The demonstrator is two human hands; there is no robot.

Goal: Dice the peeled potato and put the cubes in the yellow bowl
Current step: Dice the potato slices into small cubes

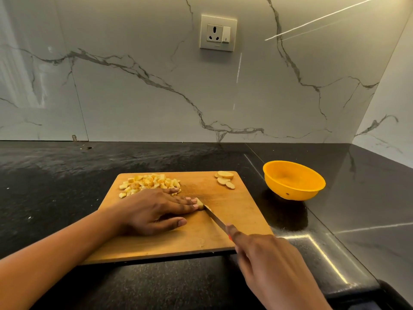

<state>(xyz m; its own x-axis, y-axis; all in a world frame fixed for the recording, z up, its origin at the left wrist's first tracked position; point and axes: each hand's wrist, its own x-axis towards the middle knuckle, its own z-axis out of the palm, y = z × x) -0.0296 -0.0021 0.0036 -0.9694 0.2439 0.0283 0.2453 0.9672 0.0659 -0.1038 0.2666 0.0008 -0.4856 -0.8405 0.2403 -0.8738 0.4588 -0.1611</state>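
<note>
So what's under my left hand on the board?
A small bit of potato shows past the fingertips of the left hand, beside the knife. How much more lies under the fingers is covered.

— On the rectangular wooden cutting board?
— At 11 o'clock, a heap of small pale-yellow potato cubes. At 1 o'clock, a few round, overlapping potato slices.
— Mid-board?
— Flat left hand, in from 8 o'clock, fingertips pressing down a small pale potato piece. Touching that piece, the narrow steel blade of a knife with a sliver of red handle showing, gripped by the right hand from 5 o'clock, forefinger along the spine.
— Off the board?
— Round yellow bowl of plastic at 2 o'clock, near but apart, on the speckled black stone countertop. At 12 o'clock, high on the grey-veined marble, a white wall socket.
</note>
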